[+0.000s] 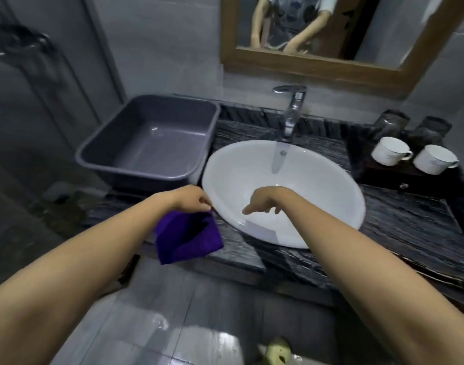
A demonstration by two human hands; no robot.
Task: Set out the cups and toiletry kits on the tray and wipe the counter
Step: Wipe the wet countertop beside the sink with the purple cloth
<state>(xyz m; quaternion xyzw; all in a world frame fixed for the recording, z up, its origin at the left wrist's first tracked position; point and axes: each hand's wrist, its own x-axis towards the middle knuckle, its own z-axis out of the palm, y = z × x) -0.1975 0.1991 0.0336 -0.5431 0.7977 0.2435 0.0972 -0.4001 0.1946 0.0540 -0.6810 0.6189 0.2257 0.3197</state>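
My left hand (pixel 192 200) pinches the top edge of a purple cloth (pixel 187 237), which hangs down over the front left of the dark stone counter (pixel 410 225). My right hand (pixel 262 202) hovers over the white sink basin (pixel 220 164), fingers loosely apart and pointing down, holding nothing. Two white cups (pixel 390 150) (pixel 435 159) lie tipped on a dark tray (pixel 378 175) at the back right. Behind them stand two dark glass tumblers (pixel 390 123) (pixel 433 127). I cannot make out any toiletry kits.
An empty grey plastic tub (pixel 136 164) sits on the counter left of the basin. A chrome tap (pixel 291 111) rises behind the basin. A wood-framed mirror (pixel 318 67) hangs on the tiled wall. The floor tiles below look wet.
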